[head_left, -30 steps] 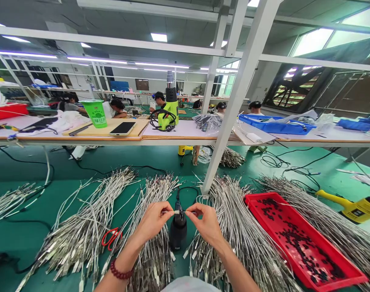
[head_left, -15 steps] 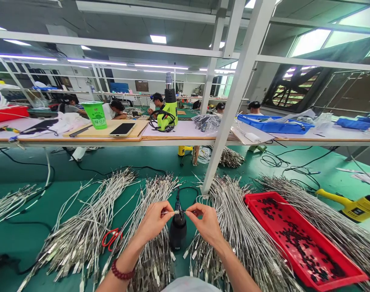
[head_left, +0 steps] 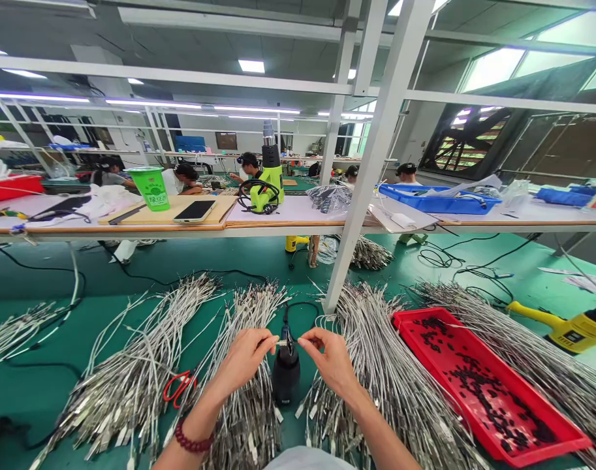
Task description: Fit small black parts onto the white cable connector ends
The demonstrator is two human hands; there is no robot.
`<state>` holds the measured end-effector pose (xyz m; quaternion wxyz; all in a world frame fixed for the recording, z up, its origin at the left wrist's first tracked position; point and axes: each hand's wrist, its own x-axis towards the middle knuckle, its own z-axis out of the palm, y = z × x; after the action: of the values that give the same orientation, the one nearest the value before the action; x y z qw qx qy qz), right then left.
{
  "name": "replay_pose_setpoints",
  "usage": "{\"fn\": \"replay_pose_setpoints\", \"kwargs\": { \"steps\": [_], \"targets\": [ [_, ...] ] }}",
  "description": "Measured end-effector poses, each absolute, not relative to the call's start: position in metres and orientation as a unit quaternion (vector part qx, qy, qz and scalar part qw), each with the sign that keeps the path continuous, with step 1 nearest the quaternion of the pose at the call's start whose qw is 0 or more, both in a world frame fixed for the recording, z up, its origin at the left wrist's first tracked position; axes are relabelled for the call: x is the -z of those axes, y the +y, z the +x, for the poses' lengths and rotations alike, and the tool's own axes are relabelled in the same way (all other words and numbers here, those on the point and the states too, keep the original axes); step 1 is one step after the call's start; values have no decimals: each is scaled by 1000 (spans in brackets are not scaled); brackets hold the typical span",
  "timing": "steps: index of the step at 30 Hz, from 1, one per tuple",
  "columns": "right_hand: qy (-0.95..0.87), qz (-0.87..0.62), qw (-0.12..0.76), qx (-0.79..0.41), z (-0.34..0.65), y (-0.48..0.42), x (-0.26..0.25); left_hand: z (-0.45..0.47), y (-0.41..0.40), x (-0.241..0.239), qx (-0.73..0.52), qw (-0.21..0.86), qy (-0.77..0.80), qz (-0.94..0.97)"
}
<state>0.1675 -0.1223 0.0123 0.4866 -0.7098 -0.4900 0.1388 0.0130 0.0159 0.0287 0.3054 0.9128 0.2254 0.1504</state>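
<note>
Left grip: the left hand (head_left: pixel 243 360) is closed on one end of a thin wire (head_left: pixel 281 342), pinched between thumb and forefinger.
Right grip: the right hand (head_left: pixel 331 359) pinches the other end in the same way, with the fingers closed and nothing else in it.
Wire place: low in the middle of the frame, stretched about level between the two hands and just above the tip of the black tool (head_left: pixel 285 377). Whether it touches the tip, I cannot tell.
Black tool: it stands upright on the green table (head_left: pixel 43 391), between the two wrists.
Doing it well: in my judgement the wire should be tight and level, with its middle part exactly over the tip. The fingertips should be out to both sides, away from the tip, and both hands steady.
Near the hands: grey cable bundles (head_left: pixel 145 352) lie in fans to the left, under the wrists and to the right. Red scissors (head_left: pixel 177 385) lie among them, left of the left hand.
Lower right: a red tray (head_left: pixel 411 321) holds small black pieces, and a yellow tool (head_left: pixel 566 329) lies beyond it.
Upper part: a shelf (head_left: pixel 298 220) carries a green cup (head_left: pixel 152 186) and a phone (head_left: pixel 194 210). Other persons work far behind it.
</note>
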Motion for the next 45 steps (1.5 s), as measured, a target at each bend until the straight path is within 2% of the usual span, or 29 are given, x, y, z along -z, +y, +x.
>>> {"fn": "replay_pose_setpoints", "kwargs": {
  "steps": [14,26,45],
  "targets": [
    [-485,-711,494,-126,170,-120,-6,12,14,-25,-173,368,209,890],
    [-496,-698,503,-118,168,-122,-10,9,13,-27,-136,328,202,913],
    [-499,-694,509,-102,171,-118,5,14,12,-27,-193,340,223,893]
  ]
}}
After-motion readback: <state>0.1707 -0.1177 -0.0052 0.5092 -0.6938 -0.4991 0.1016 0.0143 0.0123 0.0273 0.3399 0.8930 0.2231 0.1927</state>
